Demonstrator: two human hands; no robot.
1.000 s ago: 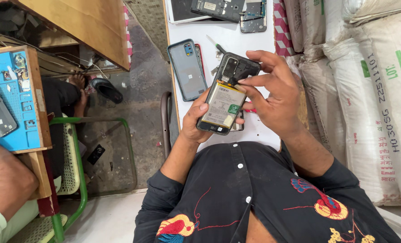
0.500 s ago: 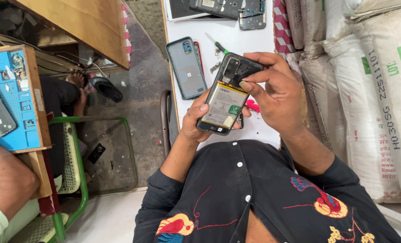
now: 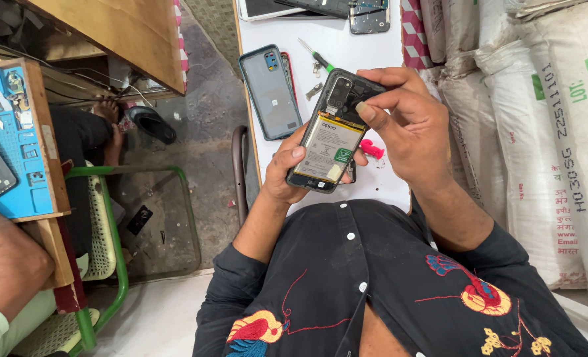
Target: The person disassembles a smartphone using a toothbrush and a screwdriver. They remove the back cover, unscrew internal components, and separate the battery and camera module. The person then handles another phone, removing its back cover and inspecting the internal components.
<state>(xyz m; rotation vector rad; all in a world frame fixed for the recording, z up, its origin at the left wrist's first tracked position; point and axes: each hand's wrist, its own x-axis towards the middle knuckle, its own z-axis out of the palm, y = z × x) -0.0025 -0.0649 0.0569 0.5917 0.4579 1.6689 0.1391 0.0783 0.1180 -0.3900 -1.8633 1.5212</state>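
White table (image 3: 386, 46) lies beneath the opened phone (image 3: 333, 135), gripped underneath by the left hand (image 3: 291, 172). Right hand (image 3: 406, 129), unlike before, now pinches thumb and forefinger at its camera end.

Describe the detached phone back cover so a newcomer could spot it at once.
Start at the white table. The back cover lies flat near its left edge, beside the opened phone held in both hands. It alone is a grey-blue shell with a camera cutout, untouched by either hand.
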